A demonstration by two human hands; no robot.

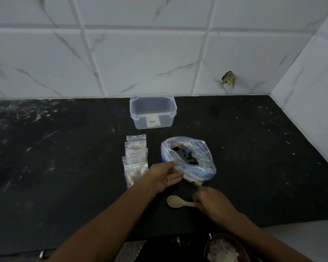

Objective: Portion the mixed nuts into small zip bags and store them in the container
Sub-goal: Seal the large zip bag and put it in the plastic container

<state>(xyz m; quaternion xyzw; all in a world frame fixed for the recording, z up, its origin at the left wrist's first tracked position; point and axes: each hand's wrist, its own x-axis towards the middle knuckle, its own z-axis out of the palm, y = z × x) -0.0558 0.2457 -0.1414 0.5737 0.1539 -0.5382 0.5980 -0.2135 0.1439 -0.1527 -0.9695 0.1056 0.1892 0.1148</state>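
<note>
On the black speckled stone counter, the left hand pinches the near rim of the large clear plastic bag of mixed nuts, its mouth gaping open, while the right hand curls its fingers round the handle of a pale beige plastic spoon lying flat just in front of that bag. A row of small clear zip bags (overlapping, some with nuts inside) lies just left of the big bag, and the lidless translucent rectangular plastic container stands behind them near the white marbled tile wall.

Container behind, small bags left of nut bag (open), spoon in front
</note>
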